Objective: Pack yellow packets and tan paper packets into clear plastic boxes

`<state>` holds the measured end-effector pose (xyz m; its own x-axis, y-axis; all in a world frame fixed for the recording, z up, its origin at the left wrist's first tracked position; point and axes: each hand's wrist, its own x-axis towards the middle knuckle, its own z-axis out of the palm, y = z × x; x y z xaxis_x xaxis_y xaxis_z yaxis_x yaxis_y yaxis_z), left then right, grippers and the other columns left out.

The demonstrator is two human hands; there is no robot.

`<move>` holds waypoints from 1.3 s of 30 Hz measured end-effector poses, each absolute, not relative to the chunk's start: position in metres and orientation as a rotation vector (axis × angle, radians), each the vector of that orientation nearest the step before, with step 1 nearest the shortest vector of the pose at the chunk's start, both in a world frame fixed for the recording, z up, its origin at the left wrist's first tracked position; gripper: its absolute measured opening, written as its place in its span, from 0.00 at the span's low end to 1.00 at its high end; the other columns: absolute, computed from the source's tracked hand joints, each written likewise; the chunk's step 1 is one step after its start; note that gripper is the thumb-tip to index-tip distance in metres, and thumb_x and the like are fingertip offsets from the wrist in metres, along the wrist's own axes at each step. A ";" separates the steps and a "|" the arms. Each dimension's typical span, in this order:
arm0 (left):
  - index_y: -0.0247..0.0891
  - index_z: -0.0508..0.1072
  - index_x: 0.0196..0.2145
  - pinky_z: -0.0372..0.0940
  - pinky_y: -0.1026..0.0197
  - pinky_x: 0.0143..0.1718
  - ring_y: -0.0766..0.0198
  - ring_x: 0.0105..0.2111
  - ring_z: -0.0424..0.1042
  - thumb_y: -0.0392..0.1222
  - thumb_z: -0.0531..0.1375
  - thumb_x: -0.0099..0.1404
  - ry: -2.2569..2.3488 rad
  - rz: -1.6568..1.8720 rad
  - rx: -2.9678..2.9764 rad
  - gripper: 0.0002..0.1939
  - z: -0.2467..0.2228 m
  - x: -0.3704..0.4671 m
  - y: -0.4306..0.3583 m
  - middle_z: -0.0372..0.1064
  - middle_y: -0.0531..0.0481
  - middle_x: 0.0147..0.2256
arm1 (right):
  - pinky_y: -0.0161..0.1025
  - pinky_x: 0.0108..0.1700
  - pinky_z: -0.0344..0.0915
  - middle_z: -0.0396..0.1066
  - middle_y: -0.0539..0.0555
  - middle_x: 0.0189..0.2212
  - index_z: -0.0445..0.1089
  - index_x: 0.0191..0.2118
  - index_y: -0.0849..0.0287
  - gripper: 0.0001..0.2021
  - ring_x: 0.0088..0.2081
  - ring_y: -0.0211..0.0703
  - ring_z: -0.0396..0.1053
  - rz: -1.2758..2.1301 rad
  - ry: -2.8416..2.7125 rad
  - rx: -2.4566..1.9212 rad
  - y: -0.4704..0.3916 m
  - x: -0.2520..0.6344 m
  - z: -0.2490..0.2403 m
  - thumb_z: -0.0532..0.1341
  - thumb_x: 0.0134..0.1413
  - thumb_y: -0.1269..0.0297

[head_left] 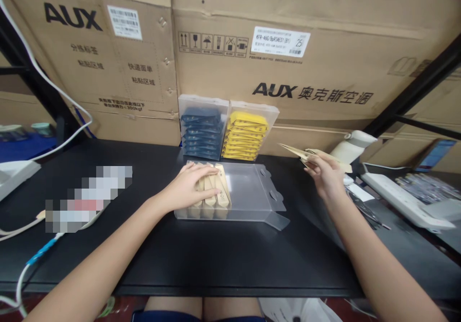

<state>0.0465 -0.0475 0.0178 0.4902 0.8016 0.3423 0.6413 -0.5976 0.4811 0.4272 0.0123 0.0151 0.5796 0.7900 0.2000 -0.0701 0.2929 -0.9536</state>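
Note:
A clear plastic box (248,187) lies on its side on the black table, its flaps open toward the right. Cream packets (222,192) stand in a row in its left part. My left hand (192,184) rests over these packets, fingers spread. To the right, above the table, my right hand (326,173) is closed on several cream packets (300,154), which fan out to the left. Behind the box stand two upright clear boxes, one filled with dark blue packets (201,132), the other with yellow packets (246,135).
Large AUX cartons (223,77) form a wall behind the table (223,259). A white bottle (355,145), dark cables (365,209) and a power strip (406,202) lie at right. A blurred-out object (90,199) with a cable is at left.

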 end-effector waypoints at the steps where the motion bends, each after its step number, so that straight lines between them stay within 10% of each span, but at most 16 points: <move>1: 0.45 0.67 0.52 0.50 0.48 0.57 0.53 0.53 0.62 0.59 0.57 0.58 1.219 0.783 2.452 0.27 0.017 0.047 -0.047 0.67 0.47 0.52 | 0.34 0.26 0.67 0.71 0.48 0.27 0.67 0.29 0.55 0.13 0.27 0.38 0.68 0.640 -0.758 -1.109 0.012 0.431 0.017 0.65 0.29 0.71; 13: 0.44 0.68 0.51 0.49 0.46 0.58 0.52 0.53 0.63 0.59 0.56 0.59 1.383 0.866 2.440 0.26 0.014 0.044 -0.041 0.68 0.47 0.52 | 0.39 0.26 0.63 0.68 0.51 0.25 0.70 0.30 0.55 0.16 0.26 0.42 0.65 1.061 -1.163 -1.220 0.004 0.428 0.016 0.53 0.27 0.71; 23: 0.43 0.69 0.51 0.50 0.46 0.57 0.51 0.53 0.62 0.60 0.56 0.58 1.395 0.876 2.446 0.27 0.012 0.043 -0.041 0.67 0.47 0.52 | 0.43 0.50 0.64 0.70 0.55 0.50 0.69 0.47 0.54 0.26 0.49 0.48 0.68 1.446 -1.384 -1.024 -0.006 0.405 0.007 0.67 0.35 0.70; 39: 0.44 0.69 0.51 0.50 0.48 0.57 0.53 0.54 0.62 0.57 0.57 0.60 1.317 0.852 2.486 0.25 0.016 0.046 -0.045 0.67 0.47 0.52 | 0.37 0.46 0.66 0.71 0.52 0.44 0.65 0.49 0.53 0.31 0.46 0.42 0.69 1.544 -1.458 -0.911 -0.022 0.358 -0.004 0.70 0.34 0.73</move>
